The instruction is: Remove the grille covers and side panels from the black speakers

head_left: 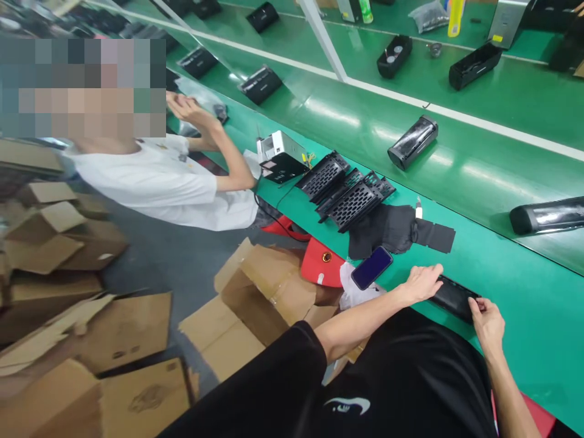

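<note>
A long black plastic casing panel (455,298) lies on the green bench close to my body. My left hand (422,284) is at its left end, fingers closed on the edge. At the opposite end, my right hand (489,322) pinches the corner between thumb and fingers. The panel's underside is hidden. Beyond my left hand are dark cloth-like sheets (383,231), and a smartphone (371,267) rests at the bench edge. Several perforated black casings (353,201) sit side by side farther left.
A green conveyor (337,115) behind the bench carries black speaker-like units (413,142). To the left a co-worker in a white shirt (159,179) sits near a white and black device (280,157). An open cardboard box (255,304) and a red stool (322,263) stand below the bench.
</note>
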`<state>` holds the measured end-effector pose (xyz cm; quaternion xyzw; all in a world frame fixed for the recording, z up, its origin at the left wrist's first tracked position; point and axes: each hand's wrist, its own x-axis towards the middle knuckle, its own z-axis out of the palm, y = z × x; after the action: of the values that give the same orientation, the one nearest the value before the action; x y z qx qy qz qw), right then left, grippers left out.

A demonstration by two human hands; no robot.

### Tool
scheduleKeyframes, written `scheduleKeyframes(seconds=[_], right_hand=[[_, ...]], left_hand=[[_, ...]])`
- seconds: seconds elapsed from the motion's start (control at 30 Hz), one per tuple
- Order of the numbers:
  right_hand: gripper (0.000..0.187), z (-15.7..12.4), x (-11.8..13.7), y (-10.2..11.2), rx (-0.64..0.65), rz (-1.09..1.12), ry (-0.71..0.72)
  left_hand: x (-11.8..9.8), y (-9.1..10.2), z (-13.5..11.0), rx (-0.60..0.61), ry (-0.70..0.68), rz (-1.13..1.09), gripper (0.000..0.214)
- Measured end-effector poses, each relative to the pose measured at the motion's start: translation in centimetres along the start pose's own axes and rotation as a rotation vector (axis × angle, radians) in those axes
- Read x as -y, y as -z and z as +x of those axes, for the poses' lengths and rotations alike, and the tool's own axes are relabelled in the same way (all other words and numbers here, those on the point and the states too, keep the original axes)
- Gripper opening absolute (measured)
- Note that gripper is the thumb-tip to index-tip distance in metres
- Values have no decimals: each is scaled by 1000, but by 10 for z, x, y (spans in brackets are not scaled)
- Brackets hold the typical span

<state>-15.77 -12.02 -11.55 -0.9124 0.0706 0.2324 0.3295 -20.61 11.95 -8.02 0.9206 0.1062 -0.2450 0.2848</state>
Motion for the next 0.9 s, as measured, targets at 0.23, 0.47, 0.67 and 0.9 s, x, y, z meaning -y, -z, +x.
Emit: scheduleKeyframes(seconds=[0.23,0.47,0.67,0.9], right_hand=[[69,9,12,6,-27,48,19],[65,13,30,38,163,397,-76],[63,-16,57,79,174,730,-141],[59,-41,76,96,95,913,-178]], left_hand=[[26,-3,1,-121,68,-120,26],[21,19,8,-12,67,-924,30],[-3,57,-6,2,-72,-1256,52],[-23,86,-18,-31,-94,-1341,47]])
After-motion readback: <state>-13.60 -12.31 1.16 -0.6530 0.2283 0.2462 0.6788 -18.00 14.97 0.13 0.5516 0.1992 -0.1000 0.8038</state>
